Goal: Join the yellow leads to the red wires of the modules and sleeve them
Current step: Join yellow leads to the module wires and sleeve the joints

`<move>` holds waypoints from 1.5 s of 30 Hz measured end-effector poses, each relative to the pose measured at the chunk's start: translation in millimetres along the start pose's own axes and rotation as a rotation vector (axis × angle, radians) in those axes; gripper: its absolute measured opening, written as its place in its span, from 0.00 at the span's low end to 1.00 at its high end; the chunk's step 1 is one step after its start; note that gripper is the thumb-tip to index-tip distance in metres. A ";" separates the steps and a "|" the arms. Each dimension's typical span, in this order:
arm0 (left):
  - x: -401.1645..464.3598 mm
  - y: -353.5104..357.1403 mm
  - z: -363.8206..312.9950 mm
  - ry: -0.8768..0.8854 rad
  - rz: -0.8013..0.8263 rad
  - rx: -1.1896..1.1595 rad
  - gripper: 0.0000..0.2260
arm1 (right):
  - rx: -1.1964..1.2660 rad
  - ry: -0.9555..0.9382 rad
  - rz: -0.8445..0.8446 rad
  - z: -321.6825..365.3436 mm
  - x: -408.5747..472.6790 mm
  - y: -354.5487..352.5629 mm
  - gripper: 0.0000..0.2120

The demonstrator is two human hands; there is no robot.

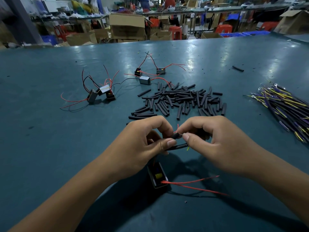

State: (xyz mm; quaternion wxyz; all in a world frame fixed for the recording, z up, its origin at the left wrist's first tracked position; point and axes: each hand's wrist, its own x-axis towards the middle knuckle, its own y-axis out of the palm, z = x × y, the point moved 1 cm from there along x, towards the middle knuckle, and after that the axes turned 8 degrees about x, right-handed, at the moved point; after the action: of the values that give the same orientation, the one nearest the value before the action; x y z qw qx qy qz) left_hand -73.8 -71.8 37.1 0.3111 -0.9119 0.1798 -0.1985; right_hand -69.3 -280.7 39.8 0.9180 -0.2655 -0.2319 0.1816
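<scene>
I can read no lettering anywhere; the modules (102,93) before me show no legible marks (too small); the far cartons (127,25) are blurred.

Just one view here, a wide-angle cam on the person's head, looking forward and down over the table (50,148). It sits close above the left hand (142,144) and right hand (217,144), which fill the near centre with both forearms running in from the bottom corners. The far table edge curves from the lens, and beyond it the workshop's cardboard boxes (127,25) look blurry.
</scene>
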 end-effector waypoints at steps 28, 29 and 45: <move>-3.0 2.0 2.7 -0.050 -0.020 -0.074 0.08 | -0.466 -0.423 -0.121 4.4 2.4 -1.5 0.05; -2.7 2.1 3.1 -0.038 -0.027 -0.057 0.07 | -0.465 -0.425 -0.119 4.1 2.6 -1.8 0.05; 1.8 1.9 0.3 0.200 -0.161 0.293 0.03 | -0.363 -0.332 0.004 3.0 3.9 -8.0 0.08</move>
State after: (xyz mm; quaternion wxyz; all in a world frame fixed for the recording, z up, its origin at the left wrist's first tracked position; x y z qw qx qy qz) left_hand -72.5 -73.9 36.1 0.4041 -0.8440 0.1054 -0.3365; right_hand -65.9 -284.0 48.0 0.8042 -0.3930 -0.4079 0.1799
